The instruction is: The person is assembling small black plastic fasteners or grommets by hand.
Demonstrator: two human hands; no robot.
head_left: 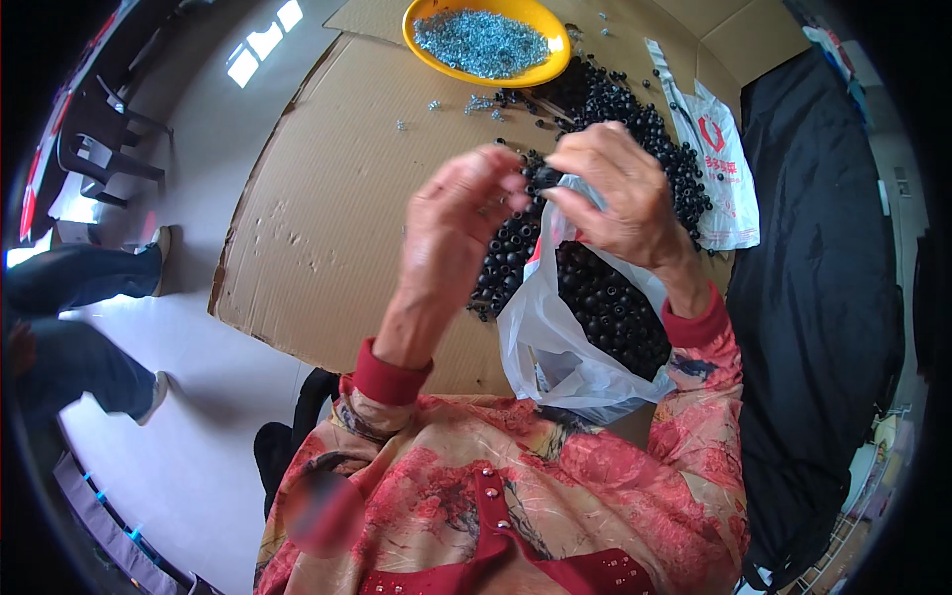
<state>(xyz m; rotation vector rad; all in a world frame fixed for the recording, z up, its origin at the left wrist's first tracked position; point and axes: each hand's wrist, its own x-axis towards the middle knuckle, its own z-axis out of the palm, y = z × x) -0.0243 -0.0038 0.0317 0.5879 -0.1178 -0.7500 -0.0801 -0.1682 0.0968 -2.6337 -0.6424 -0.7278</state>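
My right hand is closed, with a round black bead-like ball pinched between thumb and fingers. Facing it, my left hand has its fingers curled in; they are slightly blurred, and what they hold is too small to make out. Under my hands lies a spread heap of black balls, some showing a hole. An open white plastic bag filled with more of these balls rests against my front, below my right wrist.
A yellow bowl of tiny bluish-silver pieces stands at the far side of the cardboard. A few pieces lie loose. A flat white printed bag and black cloth are at right. Another person's legs show at left.
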